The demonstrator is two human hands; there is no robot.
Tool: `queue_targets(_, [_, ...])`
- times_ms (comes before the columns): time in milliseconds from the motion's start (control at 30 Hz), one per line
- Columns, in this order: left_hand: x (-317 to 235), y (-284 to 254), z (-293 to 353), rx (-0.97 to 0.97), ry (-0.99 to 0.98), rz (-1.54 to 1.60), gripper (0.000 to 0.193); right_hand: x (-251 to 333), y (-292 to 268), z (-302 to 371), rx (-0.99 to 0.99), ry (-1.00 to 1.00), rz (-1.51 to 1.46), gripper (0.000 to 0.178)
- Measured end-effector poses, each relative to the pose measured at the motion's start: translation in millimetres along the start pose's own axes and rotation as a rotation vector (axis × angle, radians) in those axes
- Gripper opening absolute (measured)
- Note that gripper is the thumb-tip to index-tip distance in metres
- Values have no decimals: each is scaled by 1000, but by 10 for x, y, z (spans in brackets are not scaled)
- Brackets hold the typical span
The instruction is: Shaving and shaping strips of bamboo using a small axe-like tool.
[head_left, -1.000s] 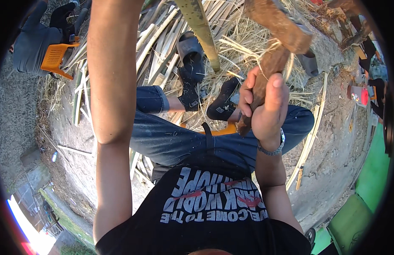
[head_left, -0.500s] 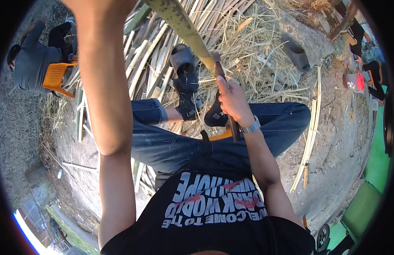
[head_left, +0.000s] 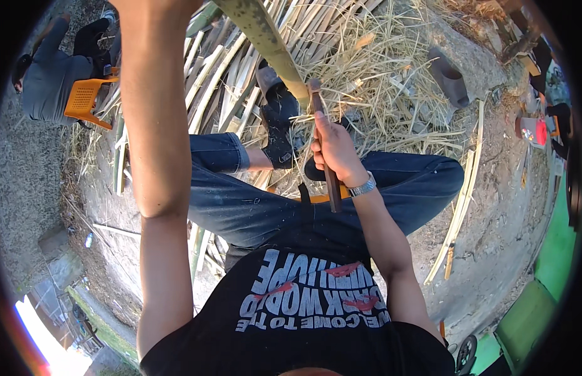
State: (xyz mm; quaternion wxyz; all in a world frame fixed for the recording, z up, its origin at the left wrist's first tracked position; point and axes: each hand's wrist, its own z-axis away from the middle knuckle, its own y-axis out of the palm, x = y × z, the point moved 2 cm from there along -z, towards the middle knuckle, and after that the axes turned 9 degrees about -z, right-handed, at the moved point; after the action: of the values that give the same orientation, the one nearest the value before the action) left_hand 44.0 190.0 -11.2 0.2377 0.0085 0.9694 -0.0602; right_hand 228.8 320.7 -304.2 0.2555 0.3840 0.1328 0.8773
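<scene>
My right hand (head_left: 335,149) is closed round a dark brown wooden-handled tool (head_left: 332,188); its shaft points away from me and its blade, if any, cannot be made out. The tool's far end lies beside the near end of a mottled green bamboo pole (head_left: 266,44), which slants in from the top edge. My left arm reaches straight forward. Only the base of my left hand (head_left: 154,6) shows at the top edge, near the pole; its fingers are out of the picture. Whether it grips the pole is hidden.
Split bamboo strips (head_left: 206,81) and pale shavings (head_left: 372,94) cover the ground ahead. A dark slipper (head_left: 449,78) lies at the right, near long strips (head_left: 463,194). At the far left a person (head_left: 52,84) sits on an orange chair (head_left: 84,100). More people are at the far right.
My right hand and the tool have shifted slightly left. The near end of the bamboo pole has also moved a little left and towards me. My left arm has barely moved.
</scene>
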Motion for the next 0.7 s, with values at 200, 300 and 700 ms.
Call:
queue_targets(200, [-311, 258, 133, -63, -50, 162, 32, 569, 415, 742, 9, -649, 474, 51])
queue_targets(300, [-301, 245, 135, -75, -110, 190, 33, 840, 601, 1146, 234, -899, 308, 52])
queue_targets(700, [-327, 174, 177, -111, -115, 141, 38, -726, -590, -513, -223, 1, 231, 58])
